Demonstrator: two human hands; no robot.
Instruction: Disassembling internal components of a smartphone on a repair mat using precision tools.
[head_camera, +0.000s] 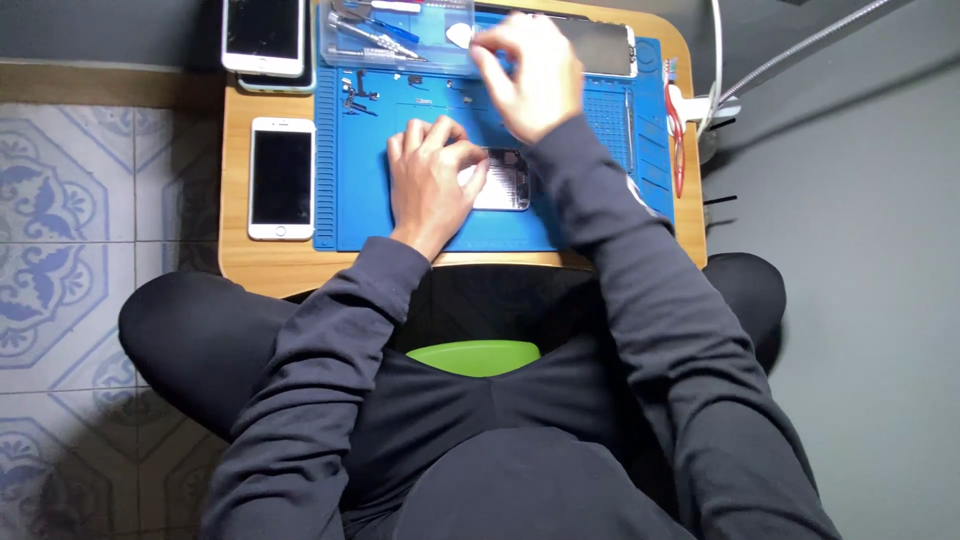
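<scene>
The opened phone (505, 180) on the blue mat (350, 215) looks light, stiff and fragile, best held by its edges; left hand (432, 180) presses it flat, right hand (530, 75) pinches something I cannot make out.

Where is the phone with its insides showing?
In the head view, the opened phone lies on the blue work mat, near the middle of the small wooden table. The left hand rests on its left end, and the right hand is just above it.
</scene>
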